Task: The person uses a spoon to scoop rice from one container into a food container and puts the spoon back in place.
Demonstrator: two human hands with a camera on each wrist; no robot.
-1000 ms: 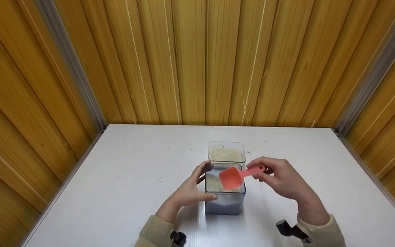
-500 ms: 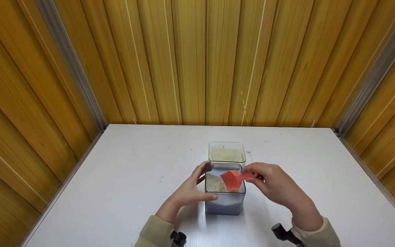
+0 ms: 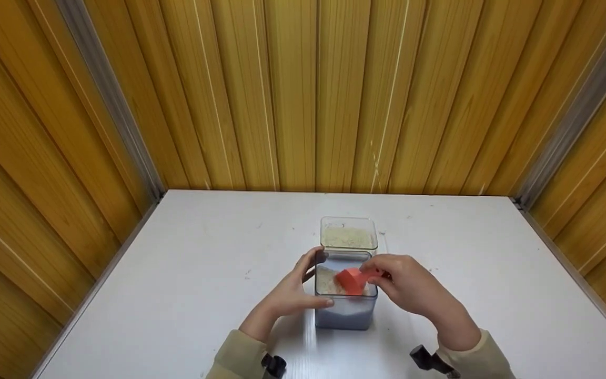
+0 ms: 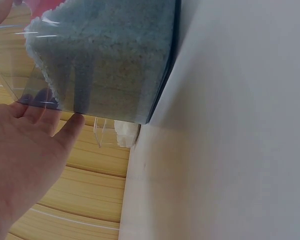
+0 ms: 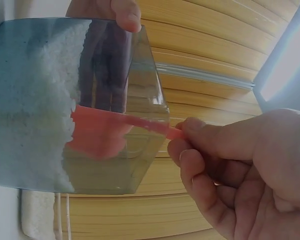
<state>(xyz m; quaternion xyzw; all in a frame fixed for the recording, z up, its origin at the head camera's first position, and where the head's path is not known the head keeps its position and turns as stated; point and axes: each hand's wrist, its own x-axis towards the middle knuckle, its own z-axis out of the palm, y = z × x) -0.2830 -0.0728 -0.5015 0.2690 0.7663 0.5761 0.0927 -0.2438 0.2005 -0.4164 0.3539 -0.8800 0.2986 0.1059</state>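
Observation:
A clear, bluish-tinted square container (image 3: 344, 318) stands upright on the table, partly filled with pale, rice-like grain (image 5: 45, 110). My left hand (image 3: 292, 296) grips its left side, the thumb across the front wall and the fingers toward the back. A red-pink scoop (image 3: 353, 282) is inside the container. My right hand (image 3: 407, 287) pinches its handle between thumb and fingers just over the right rim. Through the wall in the right wrist view, the edge of the scoop's bowl (image 5: 97, 132) meets the sloping surface of the grain.
Directly behind the gripped container stands a second clear square container (image 3: 349, 232), also holding pale grain. Both stand on a white table (image 3: 219, 252). Yellow wood-look panels (image 3: 292, 95) rise behind the table and at both sides.
My right hand has moved left and slightly down, bringing the scoop from above the container's opening down into the grain. The left hand and both containers have stayed in place.

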